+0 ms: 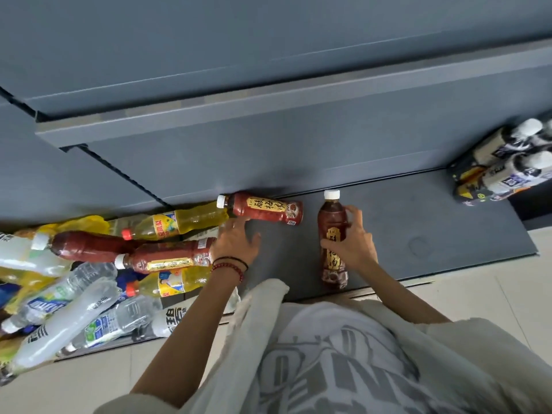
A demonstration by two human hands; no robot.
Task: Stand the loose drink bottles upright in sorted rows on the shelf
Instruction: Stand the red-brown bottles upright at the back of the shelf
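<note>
While the pale printed shirt (343,354) fills the near edge of the head view, both bare forearms reach out from it over the tiled floor (507,294) to a low dark shelf (433,222). The left wrist wears red and black bracelets (230,265).

The left hand (236,243) is released, fingers spread and holding nothing. It lies just beside a lying bottle (263,209) of dark red drink. I cannot tell whether its fingertips touch that bottle.

The right hand (352,246) is wrapped around the middle of a standing bottle (332,216), a brown-red drink with a white cap. This bottle is upright on the shelf near its front edge, with bare shelf to its right.

To the left, a heap of loose bottles (89,279) lies on its side on the shelf: clear ones nearest, then yellow and dark red ones crossing each other. A yellow bottle (185,222) lies at the back of the heap, its base just beside the lying bottle's white cap.

Farther off, at the shelf's right end, a cluster of white-capped bottles (507,162) stands against the back panel. Above it all runs an upper shelf (268,115).
</note>
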